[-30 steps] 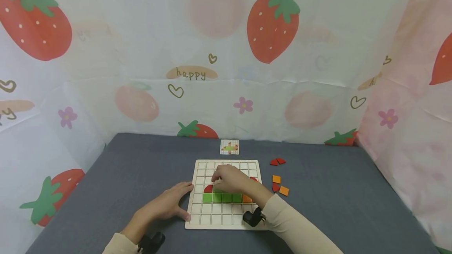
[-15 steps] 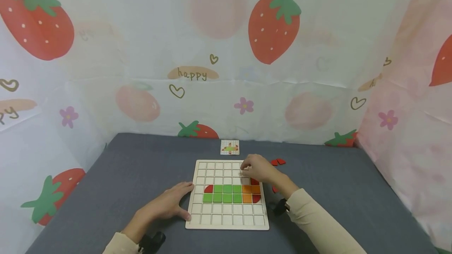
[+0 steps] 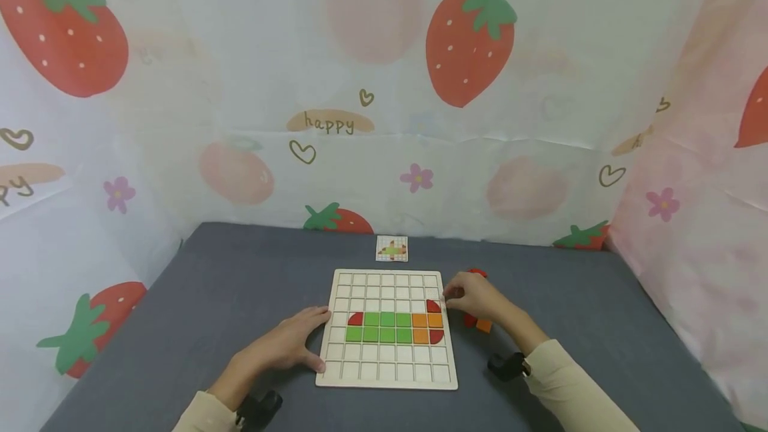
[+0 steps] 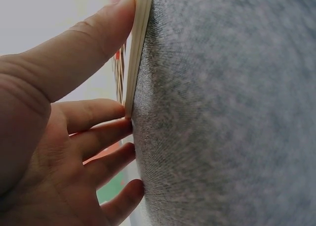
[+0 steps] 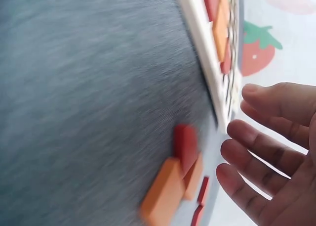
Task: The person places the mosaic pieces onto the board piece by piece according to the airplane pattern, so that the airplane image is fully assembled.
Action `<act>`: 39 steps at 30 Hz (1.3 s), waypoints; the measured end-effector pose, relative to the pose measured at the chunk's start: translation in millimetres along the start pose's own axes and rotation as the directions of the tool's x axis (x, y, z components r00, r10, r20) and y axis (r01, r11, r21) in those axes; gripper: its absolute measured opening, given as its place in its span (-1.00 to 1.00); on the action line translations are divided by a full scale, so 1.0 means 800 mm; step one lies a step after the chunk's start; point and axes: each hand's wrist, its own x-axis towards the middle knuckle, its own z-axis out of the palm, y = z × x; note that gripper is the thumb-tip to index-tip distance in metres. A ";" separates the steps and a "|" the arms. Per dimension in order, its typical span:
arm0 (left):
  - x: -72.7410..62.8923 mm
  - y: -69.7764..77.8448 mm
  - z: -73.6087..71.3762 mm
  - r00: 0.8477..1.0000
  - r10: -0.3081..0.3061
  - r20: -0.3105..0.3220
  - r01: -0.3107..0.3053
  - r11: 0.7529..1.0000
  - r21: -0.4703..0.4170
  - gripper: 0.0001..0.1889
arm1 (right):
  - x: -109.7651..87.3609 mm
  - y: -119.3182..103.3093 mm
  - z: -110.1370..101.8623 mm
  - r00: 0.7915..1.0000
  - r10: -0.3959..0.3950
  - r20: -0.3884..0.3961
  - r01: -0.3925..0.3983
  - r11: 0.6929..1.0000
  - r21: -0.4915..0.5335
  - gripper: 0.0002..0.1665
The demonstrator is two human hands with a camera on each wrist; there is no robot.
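Observation:
A pale wooden grid board (image 3: 387,387) lies on the table, with green square tiles (image 3: 387,327), orange square tiles (image 3: 421,336) and red quarter-round pieces (image 3: 356,319) in its cells. My left hand (image 3: 287,342) rests at the board's left side, thumb and fingertips against the edge, as the left wrist view confirms. Over the board's right edge hovers my right hand (image 3: 480,295), fingers loosely bent with nothing between them. Just below it lie loose orange tiles (image 5: 163,194) and red pieces (image 5: 185,144), partly hidden by the hand in the head view.
A small pattern card (image 3: 392,249) showing a coloured grid picture lies behind the board. The grey cloth-covered table (image 3: 240,272) ends at a strawberry-print curtain (image 3: 384,179) at the back and sides.
My right hand has moved from over the middle of the board to its right edge, near the loose pieces, uncovering the green tiles. The left hand has stayed put.

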 end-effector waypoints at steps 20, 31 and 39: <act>-0.001 0.002 -0.004 1.000 0.009 -0.014 -0.008 1.000 0.013 0.02 | -0.038 0.016 -0.004 0.999 -0.046 0.010 0.047 0.992 -0.120 -0.83; -0.002 0.005 -0.004 1.000 0.004 -0.011 -0.003 1.000 0.016 0.01 | -0.042 0.018 -0.004 0.999 -0.010 0.032 0.016 0.985 -0.170 -0.81; -0.002 0.004 -0.001 1.000 0.012 -0.008 -0.012 1.000 0.016 0.01 | -0.045 0.019 -0.001 0.999 -0.030 0.029 0.035 0.983 -0.179 -0.81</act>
